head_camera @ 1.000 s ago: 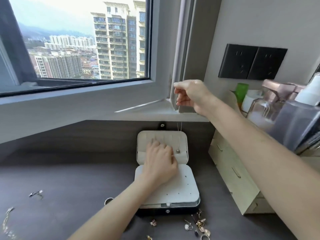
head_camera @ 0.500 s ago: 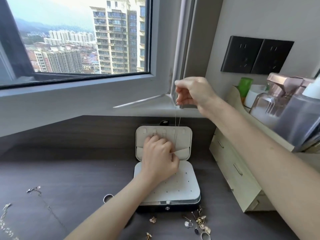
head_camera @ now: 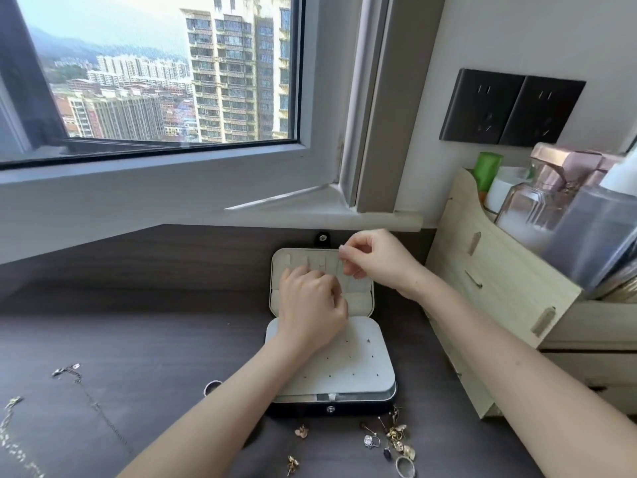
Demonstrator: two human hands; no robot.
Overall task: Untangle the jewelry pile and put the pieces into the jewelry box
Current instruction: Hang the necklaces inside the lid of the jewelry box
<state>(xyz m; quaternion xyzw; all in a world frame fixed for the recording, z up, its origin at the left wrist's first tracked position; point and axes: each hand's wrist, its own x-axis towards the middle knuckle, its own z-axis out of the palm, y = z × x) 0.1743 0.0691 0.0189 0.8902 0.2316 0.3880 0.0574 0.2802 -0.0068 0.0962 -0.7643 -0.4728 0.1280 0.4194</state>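
The open jewelry box (head_camera: 358, 360) lies on the dark desk, its cream lid (head_camera: 362, 288) folded back toward the window. My left hand (head_camera: 310, 305) rests curled over the lid's pocket edge, its fingertips hidden against the lining. Just above the lid's top right, my right hand (head_camera: 375, 260) pinches the end of a thin necklace chain too fine to see clearly. A tangle of earrings and rings (head_camera: 393, 439) sits in front of the box. To the left lie loose chains (head_camera: 79, 377) and a ring (head_camera: 212, 386).
A pale wooden desk organizer (head_camera: 489, 281) with bottles (head_camera: 531, 201) stands close on the right. The window sill (head_camera: 310, 212) overhangs just behind the box. Black wall sockets (head_camera: 510, 108) sit above the organizer. More chain (head_camera: 13, 429) lies at the far left edge.
My right hand has come down from high near the window frame to just above the lid, lowering the chain. My left hand has stayed on the lid pocket.
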